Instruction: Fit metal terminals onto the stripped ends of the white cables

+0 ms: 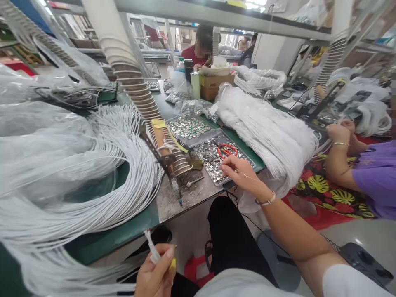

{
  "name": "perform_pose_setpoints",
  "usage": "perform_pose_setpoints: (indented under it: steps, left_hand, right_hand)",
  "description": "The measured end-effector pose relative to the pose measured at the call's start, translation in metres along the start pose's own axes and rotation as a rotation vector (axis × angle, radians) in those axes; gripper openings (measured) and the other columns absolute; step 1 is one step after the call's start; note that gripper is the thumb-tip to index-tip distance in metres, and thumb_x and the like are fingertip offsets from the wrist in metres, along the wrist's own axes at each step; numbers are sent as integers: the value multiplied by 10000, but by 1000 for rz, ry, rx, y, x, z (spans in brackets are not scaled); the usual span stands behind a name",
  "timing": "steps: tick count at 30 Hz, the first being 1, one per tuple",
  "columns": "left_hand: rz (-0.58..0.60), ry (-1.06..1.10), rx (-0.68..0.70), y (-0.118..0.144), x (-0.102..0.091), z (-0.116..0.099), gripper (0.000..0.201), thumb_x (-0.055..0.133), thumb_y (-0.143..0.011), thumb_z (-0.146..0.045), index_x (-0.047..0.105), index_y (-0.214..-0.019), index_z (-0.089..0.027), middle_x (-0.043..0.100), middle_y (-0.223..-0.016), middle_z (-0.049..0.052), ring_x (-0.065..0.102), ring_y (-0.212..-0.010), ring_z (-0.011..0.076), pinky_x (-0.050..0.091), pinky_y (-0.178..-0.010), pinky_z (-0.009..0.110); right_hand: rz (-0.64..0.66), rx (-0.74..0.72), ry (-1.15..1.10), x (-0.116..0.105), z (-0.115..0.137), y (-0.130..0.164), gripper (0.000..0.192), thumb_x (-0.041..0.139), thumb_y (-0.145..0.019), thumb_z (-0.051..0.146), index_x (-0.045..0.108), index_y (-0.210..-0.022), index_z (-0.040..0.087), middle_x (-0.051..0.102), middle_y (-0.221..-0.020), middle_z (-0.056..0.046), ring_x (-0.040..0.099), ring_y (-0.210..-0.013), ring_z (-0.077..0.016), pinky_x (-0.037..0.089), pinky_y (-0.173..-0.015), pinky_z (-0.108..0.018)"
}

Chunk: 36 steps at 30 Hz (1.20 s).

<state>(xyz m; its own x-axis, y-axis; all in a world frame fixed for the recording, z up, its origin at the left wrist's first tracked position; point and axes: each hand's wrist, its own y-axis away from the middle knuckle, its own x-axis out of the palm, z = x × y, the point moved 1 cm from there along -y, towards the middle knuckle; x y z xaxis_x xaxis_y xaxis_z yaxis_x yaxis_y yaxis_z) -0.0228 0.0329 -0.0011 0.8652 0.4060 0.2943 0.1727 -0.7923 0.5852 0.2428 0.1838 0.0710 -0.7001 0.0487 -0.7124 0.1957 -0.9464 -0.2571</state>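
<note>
My left hand (156,272) is low in the middle, below the table edge, pinching the end of a white cable (151,246) between thumb and fingers. My right hand (239,173) reaches out over a grey tray (220,182) filled with several small metal parts, its fingertips touching the parts near the tray's near edge. Red-handled scissors (227,150) lie in that tray just beyond the hand. A soldering iron (162,159) on a stand points down at the worn table patch between my hands.
A big fan of white cables (102,173) covers the left of the green table (105,241). A heap of white cables (269,132) lies right of the tray. A ribbed exhaust hose (136,88) hangs over the middle. A person's arm in a purple sleeve (368,169) works at right; a second parts tray (189,127) sits further back.
</note>
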Motion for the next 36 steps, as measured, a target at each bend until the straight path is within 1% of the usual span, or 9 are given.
perform_pose_setpoints:
  steps: [2,5,9,12,19,27,31,34,36]
  left_hand:
    - [50,-18,38,0,5,-1,361,842,-625,-397,616,-752,-145,450,-524,-59,276,-447,22,245,-425,147]
    - [112,-66,65,0,12,0,334,822,-647,-379,636,-773,-132,578,-612,-18,248,-433,2,195,-422,155]
    - [169,-150,99,3,15,1,299,807,-671,-370,627,-743,-141,649,-840,19,262,-455,6,194,-428,179]
    - [246,-256,126,6,11,2,287,778,-706,-385,620,-705,-147,637,-886,22,341,-498,38,251,-449,201]
    - [245,-305,188,9,4,8,261,743,-728,-375,617,-650,-160,663,-909,57,558,-801,171,414,-691,256]
    - [195,-339,222,10,3,11,251,740,-720,-370,643,-625,-159,672,-889,66,584,-820,204,438,-807,318]
    - [125,-317,273,8,2,12,240,752,-704,-355,639,-613,-164,670,-879,63,583,-841,210,438,-813,314]
    - [83,-291,287,3,1,10,235,757,-710,-356,636,-634,-170,666,-908,51,583,-850,198,442,-789,291]
    - [73,-279,307,-2,4,6,218,750,-722,-345,640,-646,-172,664,-919,45,581,-862,191,443,-779,279]
  right_hand:
    - [5,-44,-212,6,15,25,77,565,-903,205,588,-834,179,611,-712,14,559,-653,-114,429,-643,-224]
    - [158,-121,-439,32,36,61,68,629,-860,209,621,-805,170,620,-771,-14,565,-700,-122,456,-680,-235]
    - [275,-51,-616,70,51,93,52,669,-829,205,659,-818,155,622,-783,-22,561,-683,-113,453,-643,-217]
    - [295,-26,-684,84,58,103,32,666,-822,182,667,-839,155,604,-774,-12,551,-672,-104,446,-630,-206]
    - [322,-51,-719,87,61,110,37,695,-806,159,665,-826,152,572,-749,6,536,-661,-91,425,-616,-194]
    - [301,-83,-656,85,62,112,90,679,-841,240,666,-804,159,580,-726,-3,550,-645,-102,437,-599,-207]
    - [302,-141,-579,84,59,116,184,524,-952,269,653,-1039,171,661,-850,-44,607,-641,-98,493,-614,-208]
    - [260,-119,-619,84,55,119,316,407,-996,215,500,-1298,200,703,-1016,-70,691,-752,-113,549,-668,-217]
    - [225,-108,-633,85,54,118,323,429,-990,200,468,-1311,210,713,-1032,-66,711,-809,-123,563,-685,-218]
